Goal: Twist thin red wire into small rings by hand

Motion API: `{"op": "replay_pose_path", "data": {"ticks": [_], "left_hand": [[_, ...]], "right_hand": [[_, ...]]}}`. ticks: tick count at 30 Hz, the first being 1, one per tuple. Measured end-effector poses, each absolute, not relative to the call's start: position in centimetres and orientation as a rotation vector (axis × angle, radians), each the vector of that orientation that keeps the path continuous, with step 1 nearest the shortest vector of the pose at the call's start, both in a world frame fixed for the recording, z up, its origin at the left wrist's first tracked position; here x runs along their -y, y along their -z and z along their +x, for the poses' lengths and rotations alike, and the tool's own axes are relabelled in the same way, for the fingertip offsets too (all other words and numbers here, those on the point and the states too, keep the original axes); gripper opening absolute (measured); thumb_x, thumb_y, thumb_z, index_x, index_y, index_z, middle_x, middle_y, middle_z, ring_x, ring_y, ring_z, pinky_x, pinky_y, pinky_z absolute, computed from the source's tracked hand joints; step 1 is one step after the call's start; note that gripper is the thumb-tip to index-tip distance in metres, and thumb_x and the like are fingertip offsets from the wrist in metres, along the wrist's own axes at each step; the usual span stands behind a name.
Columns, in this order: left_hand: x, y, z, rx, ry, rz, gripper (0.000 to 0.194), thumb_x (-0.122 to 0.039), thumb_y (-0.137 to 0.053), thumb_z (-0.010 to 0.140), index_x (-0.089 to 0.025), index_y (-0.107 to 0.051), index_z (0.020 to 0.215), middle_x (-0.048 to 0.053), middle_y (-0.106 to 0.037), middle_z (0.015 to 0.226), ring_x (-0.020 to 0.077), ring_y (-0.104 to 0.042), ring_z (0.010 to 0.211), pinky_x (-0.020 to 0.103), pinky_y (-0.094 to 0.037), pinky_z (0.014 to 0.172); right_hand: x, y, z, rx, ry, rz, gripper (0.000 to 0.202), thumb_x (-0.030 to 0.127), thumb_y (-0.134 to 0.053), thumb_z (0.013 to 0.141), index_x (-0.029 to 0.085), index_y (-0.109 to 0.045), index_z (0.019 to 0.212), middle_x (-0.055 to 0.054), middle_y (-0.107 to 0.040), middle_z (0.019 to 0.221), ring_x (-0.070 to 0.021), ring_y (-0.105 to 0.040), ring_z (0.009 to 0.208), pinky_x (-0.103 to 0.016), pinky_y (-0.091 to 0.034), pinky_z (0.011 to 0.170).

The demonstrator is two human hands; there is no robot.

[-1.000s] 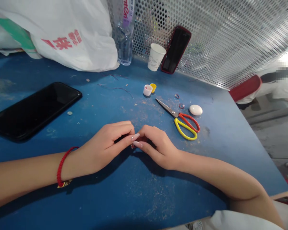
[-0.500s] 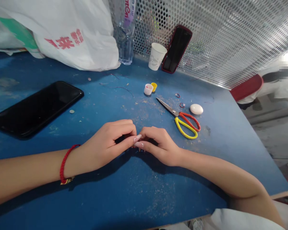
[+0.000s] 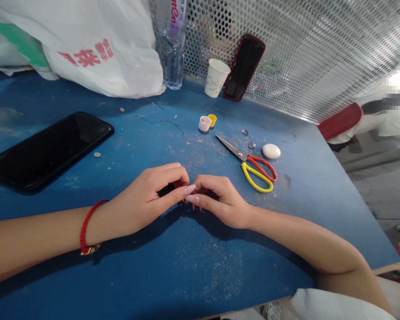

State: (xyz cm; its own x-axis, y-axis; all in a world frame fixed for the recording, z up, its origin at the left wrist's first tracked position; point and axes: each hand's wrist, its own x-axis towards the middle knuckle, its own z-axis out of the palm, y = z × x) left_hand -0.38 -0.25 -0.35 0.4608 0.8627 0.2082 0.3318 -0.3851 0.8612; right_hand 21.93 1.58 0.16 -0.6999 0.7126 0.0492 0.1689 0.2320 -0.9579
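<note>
My left hand (image 3: 153, 195) and my right hand (image 3: 222, 200) meet fingertip to fingertip low over the blue table. Thumb and fingers of each are pinched together. Between them is something tiny, with a bit of dark red showing under the thumbs; the fingers hide the rest. A red braided bracelet (image 3: 86, 224) circles my left wrist. Scissors (image 3: 243, 158) with one red and one yellow handle lie beyond my right hand. Near them are two small dark red rings (image 3: 251, 145), a white egg-shaped object (image 3: 271, 151), a small white cap (image 3: 204, 124) and a yellow cap (image 3: 212, 120).
A black phone (image 3: 50, 151) lies on the left of the table (image 3: 146, 275). At the back are a white plastic bag (image 3: 113, 53), a clear bottle (image 3: 172, 62), a paper cup (image 3: 216, 78) and a red-edged phone (image 3: 245, 66) leaning on perforated metal. Loose threads (image 3: 162, 121) lie mid-table.
The whole view has shifted slightly. Both hands stay pinched together in nearly the same place, with only small finger movement.
</note>
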Motion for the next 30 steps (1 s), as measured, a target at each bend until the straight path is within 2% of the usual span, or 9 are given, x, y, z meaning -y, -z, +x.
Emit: {"op": "replay_pose_path", "data": {"ticks": [4,11,18,22,30], "left_hand": [[0.15,0.43,-0.37,-0.95,-0.855,1.939,0.034,-0.034,-0.056,0.11,-0.02,-0.067,0.081,-0.003,-0.063,0.079,0.0135,-0.058,0.071,0.026,-0.043,0.067],[-0.13,0.57,-0.48,-0.895,-0.857,1.947,0.035,-0.03,-0.053,0.112,-0.02,-0.066,0.081,-0.003,-0.063,0.079,0.0137,-0.058,0.071,0.026,-0.044,0.068],[0.1,0.17,-0.43,-0.904,-0.846,1.924,0.034,-0.028,-0.051,0.112,-0.02,-0.066,0.083,-0.002,-0.064,0.082,0.0139,-0.059,0.074,0.026,-0.045,0.072],[0.27,-0.06,-0.34,-0.932,-0.833,1.903,0.034,-0.029,-0.051,0.112,-0.02,-0.065,0.083,-0.002,-0.064,0.082,0.0143,-0.058,0.074,0.026,-0.046,0.073],[-0.13,0.39,-0.35,-0.957,-0.89,1.898,0.035,-0.032,-0.053,0.109,-0.02,-0.063,0.078,-0.003,-0.06,0.075,0.0134,-0.053,0.066,0.026,-0.042,0.063]], "right_hand": [[-1.58,-0.23,21.91,2.012,-1.499,-0.814,0.025,0.037,-0.067,0.103,0.019,-0.062,0.085,0.002,-0.065,0.073,-0.011,-0.058,0.064,-0.024,-0.047,0.066],[-1.72,-0.5,21.78,1.843,-1.725,-0.828,0.039,0.054,-0.072,0.099,0.017,-0.066,0.087,0.002,-0.066,0.072,-0.011,-0.059,0.064,-0.025,-0.05,0.065],[-1.76,-0.66,21.75,1.737,-1.836,-0.826,0.041,0.056,-0.075,0.097,0.016,-0.067,0.09,0.001,-0.068,0.076,-0.0106,-0.06,0.066,-0.024,-0.048,0.063],[-1.72,-0.55,21.82,1.764,-1.806,-0.818,0.04,0.056,-0.074,0.098,0.017,-0.067,0.09,0.001,-0.067,0.075,-0.0108,-0.06,0.066,-0.024,-0.048,0.063],[-1.35,-0.59,21.61,1.863,-1.582,-0.887,0.042,0.057,-0.071,0.099,0.018,-0.065,0.087,0.002,-0.066,0.073,-0.0108,-0.058,0.064,-0.025,-0.047,0.064]]}}
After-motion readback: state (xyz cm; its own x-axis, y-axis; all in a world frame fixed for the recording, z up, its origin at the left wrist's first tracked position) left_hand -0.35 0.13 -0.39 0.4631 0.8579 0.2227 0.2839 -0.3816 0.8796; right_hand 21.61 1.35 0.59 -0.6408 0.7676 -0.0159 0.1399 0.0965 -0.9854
